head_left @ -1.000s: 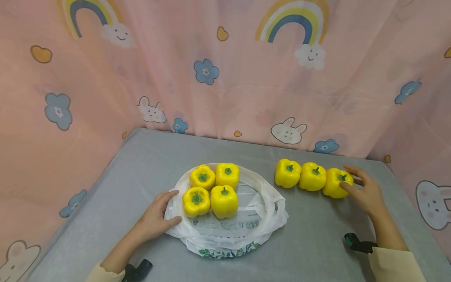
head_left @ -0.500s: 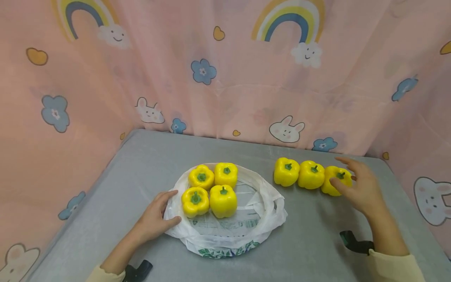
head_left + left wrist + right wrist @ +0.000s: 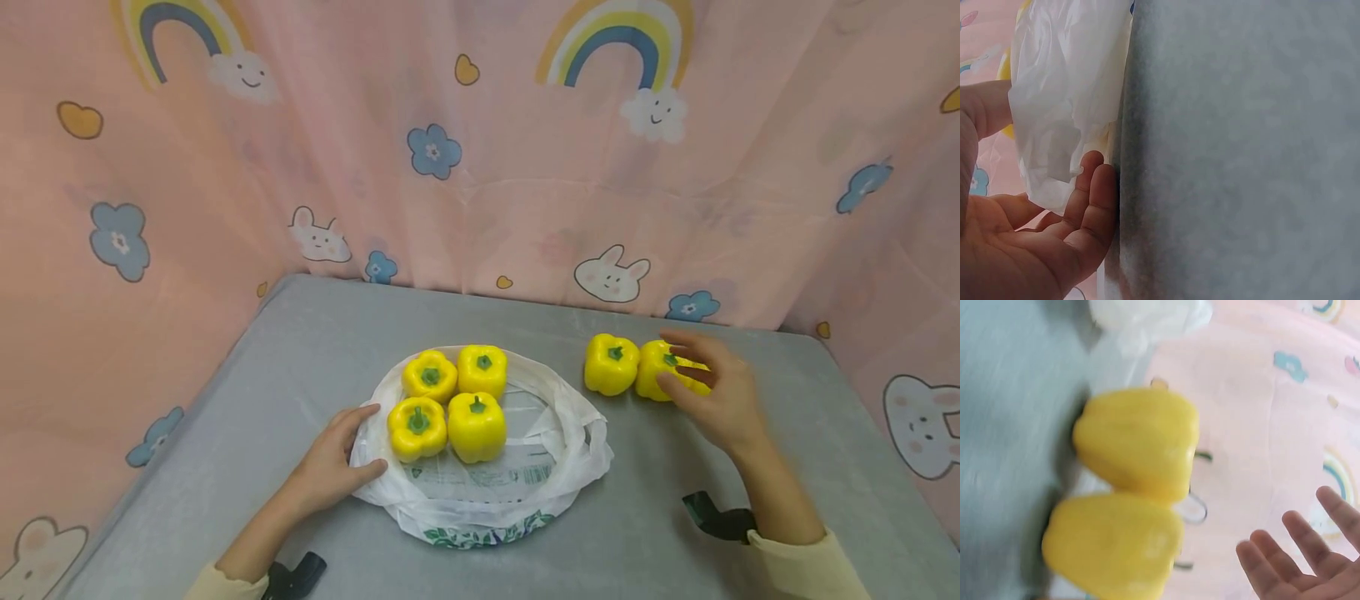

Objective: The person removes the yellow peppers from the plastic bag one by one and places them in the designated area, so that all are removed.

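A white plastic bag (image 3: pixel 585 442) with green leaf print lies with its mouth spread wide. Several yellow bell peppers (image 3: pixel 477 427) with green stems sit in its left half. My left hand (image 3: pixel 333 462) holds the bag's left side; the left wrist view has white plastic between thumb and fingers. On the right, bell peppers (image 3: pixel 612 365) stand in a row outside the bag. My right hand (image 3: pixel 716 396) hovers by the row, fingers spread, partly covering the middle pepper and most of the rightmost one. In the right wrist view, its fingers are apart from two peppers (image 3: pixel 1138 444).
A grey cloth (image 3: pixel 300 333) covers the table. Behind and at the sides hangs a pink curtain (image 3: pixel 510 167) printed with rainbows, flowers and rabbits. A dark device (image 3: pixel 296 575) is strapped at the left wrist, another dark device (image 3: pixel 716 517) at the right.
My right hand has come away from the rightmost bell pepper and moved left, over toward the middle one. The left hand and the bag have stayed in place.
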Demonstrator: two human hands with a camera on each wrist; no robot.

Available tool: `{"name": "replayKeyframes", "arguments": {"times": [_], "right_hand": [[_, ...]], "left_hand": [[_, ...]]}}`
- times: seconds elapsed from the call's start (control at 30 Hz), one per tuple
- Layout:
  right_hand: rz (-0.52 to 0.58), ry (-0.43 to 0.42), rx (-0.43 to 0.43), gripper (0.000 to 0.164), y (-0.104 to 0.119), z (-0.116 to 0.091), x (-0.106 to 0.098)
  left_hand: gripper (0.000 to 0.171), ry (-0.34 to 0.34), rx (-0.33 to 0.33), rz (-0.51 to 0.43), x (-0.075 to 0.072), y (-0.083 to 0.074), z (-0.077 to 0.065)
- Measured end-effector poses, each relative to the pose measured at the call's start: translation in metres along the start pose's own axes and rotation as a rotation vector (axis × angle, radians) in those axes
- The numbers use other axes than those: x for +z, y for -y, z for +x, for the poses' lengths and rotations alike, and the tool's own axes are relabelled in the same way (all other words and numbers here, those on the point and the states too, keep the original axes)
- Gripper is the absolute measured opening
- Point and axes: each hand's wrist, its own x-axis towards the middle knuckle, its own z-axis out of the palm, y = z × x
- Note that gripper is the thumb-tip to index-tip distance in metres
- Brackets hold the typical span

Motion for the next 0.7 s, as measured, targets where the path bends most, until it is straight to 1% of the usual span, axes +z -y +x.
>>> {"name": "replayKeyframes", "arguments": {"times": [0.13, 0.23, 0.37, 0.5, 0.7], "right_hand": [[0.13, 0.022, -0.051, 0.047, 0.01, 0.0, 0.013], [0.192, -0.012, -0.088, 0.047, 0.019, -0.001, 0.024], [0.271, -0.047, -0.102, 0.047, 0.032, -0.004, 0.04], [0.336, -0.008, -0.087, 0.044, 0.042, -0.009, 0.056], [0.427, 0.078, -0.029, 0.042, 0.054, -0.018, 0.081]], "left_hand": [[0.073, -0.003, 0.002, 0.004, 0.0, 0.0, 0.0], [0.073, -0.005, 0.009, 0.005, 0.0, 0.0, -0.001], [0.073, -0.005, 0.013, 0.006, 0.0, -0.001, -0.001], [0.073, -0.003, 0.011, 0.006, -0.002, -0.002, -0.001], [0.073, 0.002, 0.005, 0.007, -0.003, -0.003, -0.003]]}}
